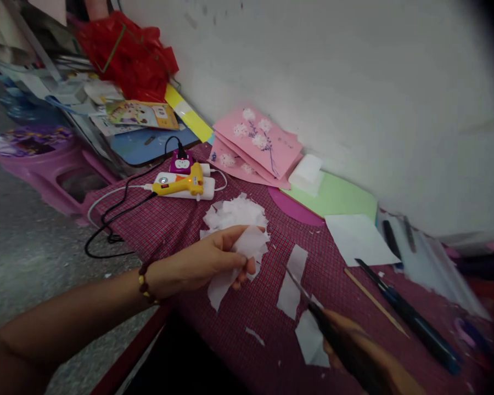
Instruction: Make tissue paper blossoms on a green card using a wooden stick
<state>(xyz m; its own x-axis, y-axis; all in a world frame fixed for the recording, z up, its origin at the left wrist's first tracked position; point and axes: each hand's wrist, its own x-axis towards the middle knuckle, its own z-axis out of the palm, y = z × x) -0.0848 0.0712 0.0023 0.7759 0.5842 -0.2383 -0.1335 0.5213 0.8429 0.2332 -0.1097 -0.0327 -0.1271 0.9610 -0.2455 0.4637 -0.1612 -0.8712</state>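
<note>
My left hand (201, 260) is closed on a thin piece of white tissue paper (247, 249), held just above the red checked tablecloth (168, 225). A pile of cut white tissue pieces (234, 214) lies right behind it. My right hand (362, 351) sits low at the front, gripping scissors (308, 302) whose closed blades point up-left toward the tissue paper. White paper strips (292, 280) lie on the cloth between the hands.
A yellow glue gun (181, 184) rests on a white power strip (208, 189) with cables. Pink cards with white flowers (259, 142) lean by the wall. Green sheet (337, 197), white sheet (358, 238), wooden stick (374, 302), pens (411, 318) lie right. A purple stool (45, 159) stands left.
</note>
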